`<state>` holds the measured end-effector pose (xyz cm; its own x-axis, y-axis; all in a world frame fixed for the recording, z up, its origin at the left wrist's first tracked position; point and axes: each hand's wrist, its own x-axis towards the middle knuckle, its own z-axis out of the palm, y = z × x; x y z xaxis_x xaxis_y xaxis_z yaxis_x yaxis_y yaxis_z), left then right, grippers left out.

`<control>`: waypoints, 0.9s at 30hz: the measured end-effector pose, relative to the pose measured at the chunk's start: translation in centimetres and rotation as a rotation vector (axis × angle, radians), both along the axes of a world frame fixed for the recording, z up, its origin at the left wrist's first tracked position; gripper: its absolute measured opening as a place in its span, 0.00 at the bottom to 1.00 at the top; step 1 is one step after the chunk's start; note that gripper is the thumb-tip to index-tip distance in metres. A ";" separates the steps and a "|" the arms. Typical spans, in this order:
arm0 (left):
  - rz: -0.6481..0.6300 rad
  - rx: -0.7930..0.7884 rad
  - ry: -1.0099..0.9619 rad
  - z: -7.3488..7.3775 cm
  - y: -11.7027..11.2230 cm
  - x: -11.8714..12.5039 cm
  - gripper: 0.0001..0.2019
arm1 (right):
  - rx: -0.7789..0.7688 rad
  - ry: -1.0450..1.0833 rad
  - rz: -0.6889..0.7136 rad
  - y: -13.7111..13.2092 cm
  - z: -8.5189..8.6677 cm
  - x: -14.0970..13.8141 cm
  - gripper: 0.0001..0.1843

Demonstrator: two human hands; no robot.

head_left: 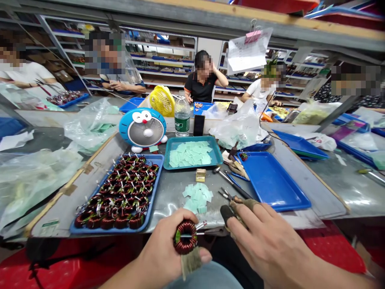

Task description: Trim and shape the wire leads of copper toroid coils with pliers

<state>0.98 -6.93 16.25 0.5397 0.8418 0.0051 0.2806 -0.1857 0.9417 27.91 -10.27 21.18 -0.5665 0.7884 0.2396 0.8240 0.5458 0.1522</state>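
My left hand (162,249) is closed around a toroidal coil (185,237) wound with copper wire. Its hole faces me, and wire leads stick out to the right. Frayed tape covers my left thumb. My right hand (264,237) is to the right, palm down, with dark covers on its fingertips. Dark pliers (218,231) reach from under it toward the coil's leads; the grip on their handles is hidden. Just beyond its fingers lies another metal tool (225,194) with two prongs. Pale green paper pieces (197,197) lie ahead, near a small brass-coloured block (201,175).
A blue tray (72,229) at left holds rows of coils. A teal tray (221,158) holds more green pieces. At right are a blue tray (276,184) with one coil and a hammer (231,180). A blue fan (142,128) and bottle (182,116) stand behind. Several people sit opposite.
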 end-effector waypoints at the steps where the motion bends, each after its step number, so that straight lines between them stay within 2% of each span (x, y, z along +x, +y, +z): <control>1: -0.015 0.017 0.018 0.0 -0.1 -0.4 0.20 | 0.009 -0.012 -0.010 0.3 0.3 0.5 0.08; 4: -0.007 0.014 0.076 -0.4 -0.5 -1.9 0.17 | 0.049 -0.040 -0.061 0.9 1.3 2.6 0.06; 7: 0.090 -0.095 0.043 -0.9 -0.6 -2.9 0.20 | 0.022 0.013 -0.060 0.7 1.2 3.3 0.05; 11: 0.119 -0.229 -0.160 -1.4 -0.6 -1.9 0.32 | -0.106 0.185 -0.028 -0.5 -0.5 1.0 0.05; 15: 0.123 -0.380 -0.381 -1.6 -0.8 -0.5 0.37 | -0.204 0.295 -0.011 -0.9 -1.5 -1.6 0.04; 21: 0.080 -0.475 -0.525 -1.9 -1.4 -0.1 0.39 | -0.307 0.336 -0.005 -0.4 -1.1 -2.6 0.03; 27: 0.025 -0.451 -0.566 -2.1 -1.4 0.0 0.37 | -0.414 0.384 0.003 -0.4 -0.6 -2.8 0.03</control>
